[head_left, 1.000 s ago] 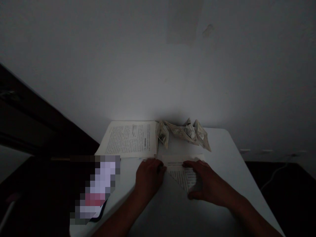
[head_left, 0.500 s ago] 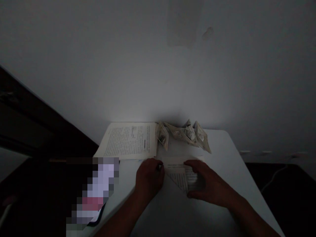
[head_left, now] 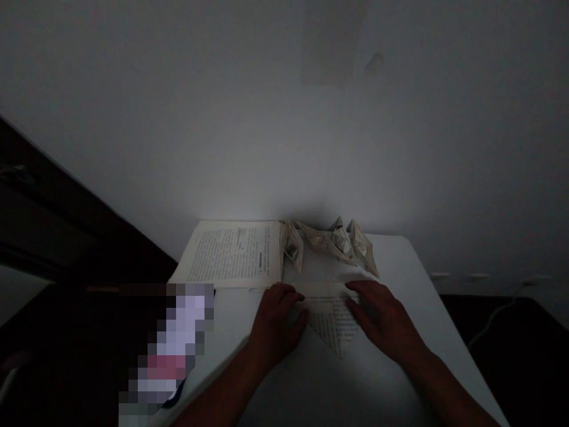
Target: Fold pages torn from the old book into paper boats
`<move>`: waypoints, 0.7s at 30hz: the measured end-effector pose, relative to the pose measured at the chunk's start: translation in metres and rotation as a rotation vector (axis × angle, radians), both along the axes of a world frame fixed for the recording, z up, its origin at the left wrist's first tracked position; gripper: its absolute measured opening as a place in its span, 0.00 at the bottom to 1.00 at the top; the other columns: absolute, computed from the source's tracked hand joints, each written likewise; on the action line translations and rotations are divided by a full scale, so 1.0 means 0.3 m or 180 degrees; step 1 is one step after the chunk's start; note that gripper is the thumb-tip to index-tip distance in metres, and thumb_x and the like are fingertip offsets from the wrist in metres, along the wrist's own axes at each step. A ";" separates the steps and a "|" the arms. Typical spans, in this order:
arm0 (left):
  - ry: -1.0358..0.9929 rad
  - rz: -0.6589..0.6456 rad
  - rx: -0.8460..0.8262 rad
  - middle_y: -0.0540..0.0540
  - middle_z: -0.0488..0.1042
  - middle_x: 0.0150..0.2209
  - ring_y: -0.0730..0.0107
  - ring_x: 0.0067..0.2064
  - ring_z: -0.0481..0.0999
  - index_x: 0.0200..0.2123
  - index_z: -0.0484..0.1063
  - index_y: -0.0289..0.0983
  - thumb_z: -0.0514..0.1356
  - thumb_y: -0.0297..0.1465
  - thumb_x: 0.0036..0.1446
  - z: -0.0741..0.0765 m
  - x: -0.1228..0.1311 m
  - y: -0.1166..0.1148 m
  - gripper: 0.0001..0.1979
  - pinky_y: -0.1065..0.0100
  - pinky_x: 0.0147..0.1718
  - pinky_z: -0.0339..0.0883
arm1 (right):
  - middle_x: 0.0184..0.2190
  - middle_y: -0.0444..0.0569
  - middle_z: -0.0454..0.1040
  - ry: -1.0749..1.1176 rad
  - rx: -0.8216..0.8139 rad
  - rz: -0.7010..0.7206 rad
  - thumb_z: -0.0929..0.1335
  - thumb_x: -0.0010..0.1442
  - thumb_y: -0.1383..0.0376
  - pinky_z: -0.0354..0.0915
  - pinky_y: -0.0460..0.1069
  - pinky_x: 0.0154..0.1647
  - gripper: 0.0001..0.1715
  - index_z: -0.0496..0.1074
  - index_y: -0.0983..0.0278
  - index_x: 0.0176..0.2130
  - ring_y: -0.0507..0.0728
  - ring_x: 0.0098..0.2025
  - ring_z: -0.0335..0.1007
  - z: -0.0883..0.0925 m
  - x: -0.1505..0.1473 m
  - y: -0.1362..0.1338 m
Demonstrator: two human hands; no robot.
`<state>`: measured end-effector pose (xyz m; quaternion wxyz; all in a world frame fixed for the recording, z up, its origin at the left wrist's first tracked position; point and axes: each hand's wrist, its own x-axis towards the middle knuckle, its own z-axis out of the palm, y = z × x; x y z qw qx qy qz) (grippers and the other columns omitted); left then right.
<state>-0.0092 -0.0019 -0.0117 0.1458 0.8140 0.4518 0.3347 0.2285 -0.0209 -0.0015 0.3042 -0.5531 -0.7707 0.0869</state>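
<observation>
A printed page folded with a triangular flap pointing toward me, the folded paper (head_left: 326, 323), lies on the white table. My left hand (head_left: 278, 317) is curled over its left corner, thumb and fingertips at the edge; the part beneath the hand is hidden. On the other side my right hand (head_left: 384, 317) rests at the upper right edge, its thumb and fingers apart. Behind the sheet stand several folded paper boats, among them a left boat (head_left: 293, 246), a middle boat (head_left: 341, 239) and a right boat (head_left: 363, 248).
A stack of printed pages (head_left: 231, 252) lies at the table's back left. Near the left edge sits a phone with a blurred-out screen (head_left: 178, 338). The white table (head_left: 400, 267) meets a grey wall (head_left: 249, 118) at the back. A pale cable (head_left: 491, 320) hangs at right.
My left hand has shifted right and onto the paper's corner. My right hand has drawn its thumb up from the lower tip, leaving more of the flap and printed side showing.
</observation>
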 end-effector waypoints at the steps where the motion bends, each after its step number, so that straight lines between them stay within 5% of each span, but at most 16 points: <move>1: 0.0004 0.0004 -0.0012 0.42 0.68 0.38 0.60 0.42 0.67 0.38 0.69 0.36 0.58 0.28 0.51 -0.001 -0.001 0.001 0.09 0.58 0.42 0.64 | 0.46 0.53 0.72 -0.0084 -0.0001 0.0023 0.63 0.59 0.62 0.63 0.57 0.51 0.17 0.66 0.62 0.48 0.61 0.50 0.66 -0.002 0.000 0.001; 9: -0.0016 0.0050 0.0022 0.42 0.69 0.38 0.60 0.42 0.68 0.37 0.69 0.37 0.58 0.28 0.51 -0.007 -0.011 0.014 0.08 0.57 0.41 0.64 | 0.54 0.56 0.66 -0.0516 -0.0024 0.0195 0.66 0.56 0.59 0.56 0.62 0.55 0.29 0.60 0.63 0.56 0.64 0.55 0.60 -0.015 -0.004 0.007; 21: 0.0032 -0.0060 0.0003 0.44 0.69 0.34 0.63 0.38 0.68 0.34 0.70 0.36 0.58 0.28 0.51 -0.002 -0.011 0.015 0.05 0.59 0.39 0.64 | 0.46 0.55 0.70 -0.0786 -0.0143 0.0006 0.64 0.58 0.59 0.57 0.60 0.50 0.23 0.63 0.63 0.52 0.64 0.49 0.63 -0.022 -0.004 0.012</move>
